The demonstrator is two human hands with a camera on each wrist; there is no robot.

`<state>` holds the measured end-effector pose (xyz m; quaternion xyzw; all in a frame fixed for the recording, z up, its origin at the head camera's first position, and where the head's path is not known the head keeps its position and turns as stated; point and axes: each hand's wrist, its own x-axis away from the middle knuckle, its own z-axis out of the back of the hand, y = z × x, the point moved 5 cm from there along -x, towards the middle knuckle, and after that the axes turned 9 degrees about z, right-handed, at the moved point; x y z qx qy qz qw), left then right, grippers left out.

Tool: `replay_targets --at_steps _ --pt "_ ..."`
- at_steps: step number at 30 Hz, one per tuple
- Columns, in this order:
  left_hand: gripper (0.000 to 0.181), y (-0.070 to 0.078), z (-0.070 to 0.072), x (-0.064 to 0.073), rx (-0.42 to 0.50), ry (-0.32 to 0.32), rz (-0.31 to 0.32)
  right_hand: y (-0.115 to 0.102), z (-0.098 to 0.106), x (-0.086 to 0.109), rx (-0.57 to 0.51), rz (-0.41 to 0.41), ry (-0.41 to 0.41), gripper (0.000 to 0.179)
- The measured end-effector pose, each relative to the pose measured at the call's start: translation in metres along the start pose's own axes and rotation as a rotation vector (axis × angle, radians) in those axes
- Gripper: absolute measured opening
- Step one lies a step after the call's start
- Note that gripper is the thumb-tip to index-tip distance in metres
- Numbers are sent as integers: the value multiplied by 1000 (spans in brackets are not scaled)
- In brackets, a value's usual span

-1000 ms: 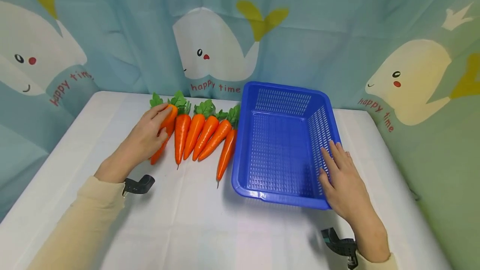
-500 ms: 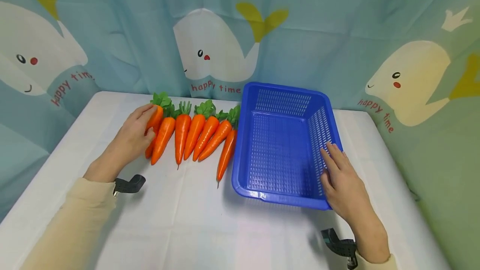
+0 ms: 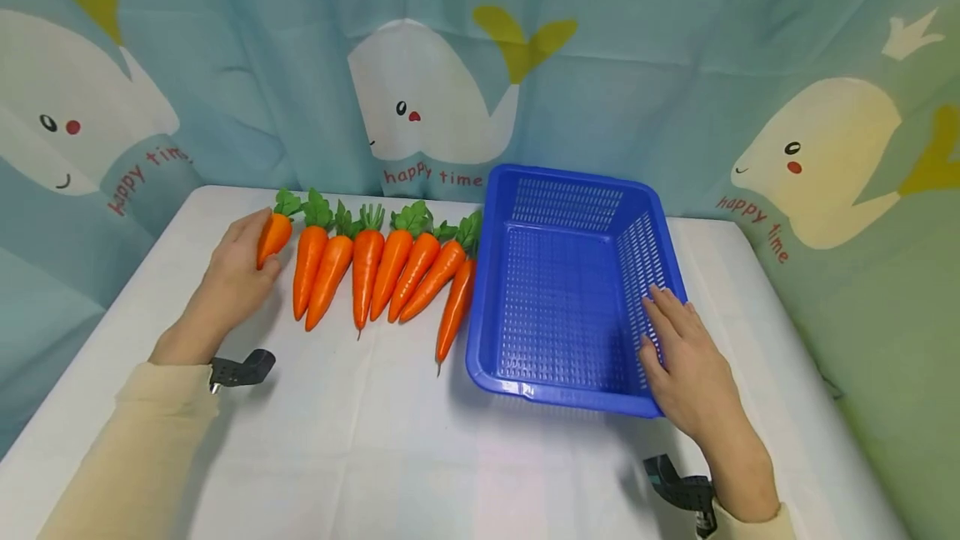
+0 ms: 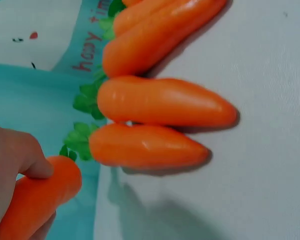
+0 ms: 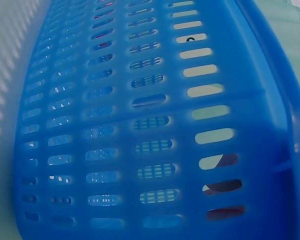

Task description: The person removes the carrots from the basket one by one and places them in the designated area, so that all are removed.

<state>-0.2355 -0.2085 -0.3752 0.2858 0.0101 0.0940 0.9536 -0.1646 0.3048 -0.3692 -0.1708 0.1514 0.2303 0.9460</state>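
Note:
At the far left of the carrot row, my left hand holds an orange carrot with leafy green top; palm and fingers hide its lower part. The left wrist view shows the thumb pressed along this carrot, which seems raised off the table, with a shadow below. Closest to it lies another carrot, then one more. My right hand rests over the right rim of the blue plastic basket, fingers fairly straight and reaching inside. In the right wrist view only the slotted basket wall shows clearly.
Several carrots lie side by side, tops toward the back; the rightmost carrot is against the basket's left side. A white cloth covers the table. A whale-print curtain hangs right behind its back edge.
My left hand has moved left in steps, letting go of one carrot, then another, each left lying in the row; it now holds a carrot further left. The right hand stays at the basket.

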Motion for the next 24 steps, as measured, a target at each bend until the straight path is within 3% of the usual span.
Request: replay_targets --at_steps 6,12,17,24 --pt "66 -17 -7 -8 18 -12 39 -1 0 -4 1 7 17 48" --pt "69 -33 -21 -6 -12 -110 74 -4 -2 -5 1 12 -2 44" --pt "73 -32 -26 -3 -14 -157 118 -5 -2 -4 -5 23 11 42" --pt "74 -27 -25 -1 -7 -131 143 -3 -2 -5 -12 25 21 41"
